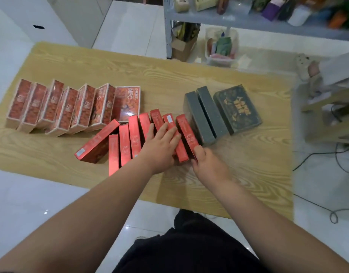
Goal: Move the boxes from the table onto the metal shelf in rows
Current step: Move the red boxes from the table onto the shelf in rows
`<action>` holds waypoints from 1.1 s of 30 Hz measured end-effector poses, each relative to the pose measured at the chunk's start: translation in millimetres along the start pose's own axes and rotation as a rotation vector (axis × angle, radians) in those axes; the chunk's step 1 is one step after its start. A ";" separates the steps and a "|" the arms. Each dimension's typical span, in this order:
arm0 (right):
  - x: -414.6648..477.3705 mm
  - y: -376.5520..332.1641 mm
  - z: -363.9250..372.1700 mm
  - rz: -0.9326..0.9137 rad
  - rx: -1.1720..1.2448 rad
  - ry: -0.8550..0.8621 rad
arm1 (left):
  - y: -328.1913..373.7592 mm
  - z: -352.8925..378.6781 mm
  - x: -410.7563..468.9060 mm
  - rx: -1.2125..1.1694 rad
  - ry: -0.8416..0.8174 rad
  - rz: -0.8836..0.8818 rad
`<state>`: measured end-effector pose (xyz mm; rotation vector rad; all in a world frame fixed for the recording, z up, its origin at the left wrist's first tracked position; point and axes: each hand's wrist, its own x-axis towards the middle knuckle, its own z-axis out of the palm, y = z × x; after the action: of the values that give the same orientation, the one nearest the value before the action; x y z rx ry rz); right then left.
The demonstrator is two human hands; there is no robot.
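Head view: left hand (pixel 159 146) lies flat, fingers straight, on red boxes (pixel 134 134) on table (pixel 248 170); right hand (pixel 209 164) pinches end box (pixel 186 133). Prob. gathering step; next needs squeeze w/ both hands, lift to shelf (pixel 209 18).

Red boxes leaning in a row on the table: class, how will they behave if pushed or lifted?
The red boxes are thin and lean on each other, so pushing one probably topples the row. Their glossy faces may slip under the left hand. Straight edges suggest stiff card.
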<state>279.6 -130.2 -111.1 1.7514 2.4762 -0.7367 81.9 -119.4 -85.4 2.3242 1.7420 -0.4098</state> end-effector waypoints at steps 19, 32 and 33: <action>-50.9 78.0 -14.4 0.185 0.476 -0.053 | 27.8 15.0 11.1 0.080 0.131 0.135; -75.4 122.0 -48.7 0.458 1.191 -0.047 | 73.8 16.8 -13.9 -0.203 0.080 0.219; -74.3 120.9 -50.6 0.453 1.195 -0.058 | 73.4 13.2 -18.8 -0.266 0.067 0.186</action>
<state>427.9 -145.1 -89.1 2.2938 1.4338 -2.3946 146.1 -161.3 -91.4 2.2998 1.4861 -0.0638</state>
